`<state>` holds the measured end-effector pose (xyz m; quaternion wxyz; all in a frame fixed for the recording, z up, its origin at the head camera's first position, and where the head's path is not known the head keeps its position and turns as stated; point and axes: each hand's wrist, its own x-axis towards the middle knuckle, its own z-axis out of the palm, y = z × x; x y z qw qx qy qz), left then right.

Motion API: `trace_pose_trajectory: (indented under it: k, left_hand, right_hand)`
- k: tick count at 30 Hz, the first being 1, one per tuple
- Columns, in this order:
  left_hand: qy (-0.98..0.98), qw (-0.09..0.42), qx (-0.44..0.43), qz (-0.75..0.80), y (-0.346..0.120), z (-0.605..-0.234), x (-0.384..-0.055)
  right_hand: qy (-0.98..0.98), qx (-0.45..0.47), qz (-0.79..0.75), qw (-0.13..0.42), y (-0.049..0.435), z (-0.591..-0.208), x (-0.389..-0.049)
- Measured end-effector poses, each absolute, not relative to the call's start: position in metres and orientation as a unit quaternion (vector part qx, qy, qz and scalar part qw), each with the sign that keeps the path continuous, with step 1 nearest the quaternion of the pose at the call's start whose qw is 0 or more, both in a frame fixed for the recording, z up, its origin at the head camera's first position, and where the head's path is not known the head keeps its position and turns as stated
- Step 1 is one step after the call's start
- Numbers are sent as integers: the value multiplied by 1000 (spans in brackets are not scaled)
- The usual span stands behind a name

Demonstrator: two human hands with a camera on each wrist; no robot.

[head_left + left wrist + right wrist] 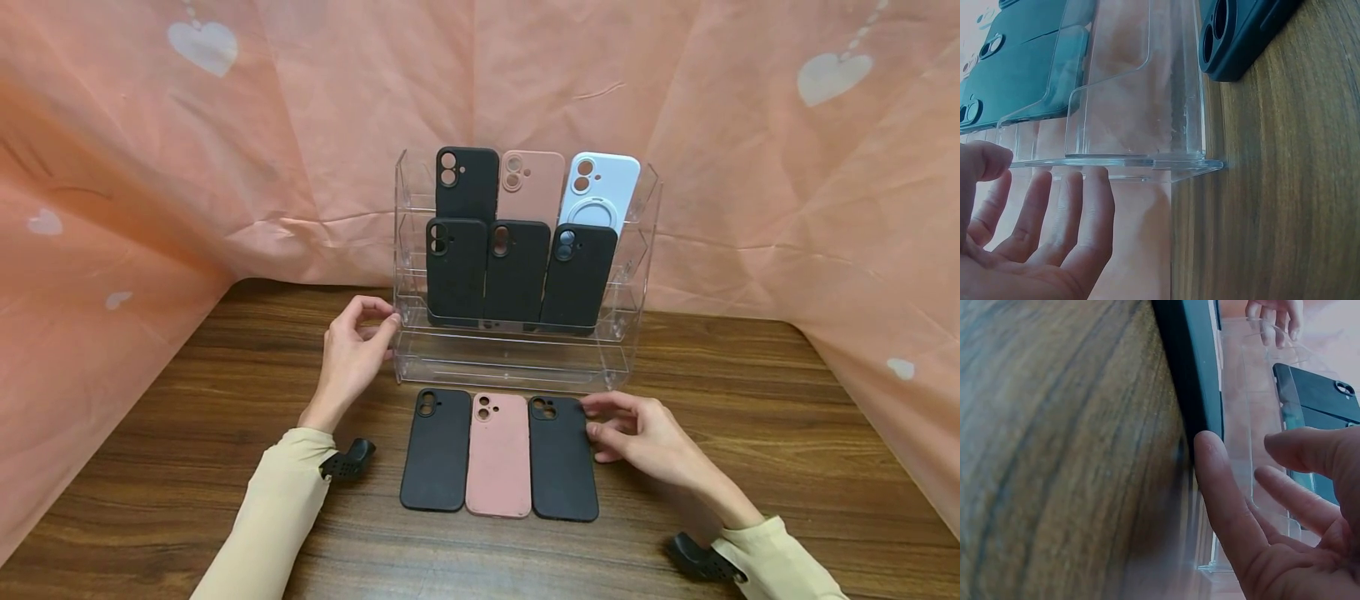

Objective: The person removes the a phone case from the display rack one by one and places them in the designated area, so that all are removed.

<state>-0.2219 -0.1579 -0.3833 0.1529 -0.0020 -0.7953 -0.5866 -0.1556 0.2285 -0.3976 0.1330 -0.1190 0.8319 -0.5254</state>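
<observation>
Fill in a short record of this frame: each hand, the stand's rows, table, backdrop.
Left hand: touches the left side of the clear plastic tiered stand
Right hand: fingertips at the right edge of the rightmost flat-lying black phone case
Stand, back row: black case, pink case, white case with ring
Stand, front row: three black cases
Brown wood-grain table: leftmost black case, middle pink case, rightmost black
Backdrop: peach cloth with white hearts

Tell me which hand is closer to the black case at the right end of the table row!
Right. The right hand is at the right edge of that black case; the left hand is farther away, at the left side of the clear stand.
</observation>
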Motion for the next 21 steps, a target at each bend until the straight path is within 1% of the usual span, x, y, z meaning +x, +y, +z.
trace_pose_trajectory:
  k: [12,21]
  left_hand:
    - [-797,153,-3,-584,-158,-383,-221]
    - [-798,153,-3,-583,-158,-382,-221]
  right_hand:
    - [839,-142,-522,63,232,-386,-154]
    - [840,-160,-517,-29,238,-374,-160]
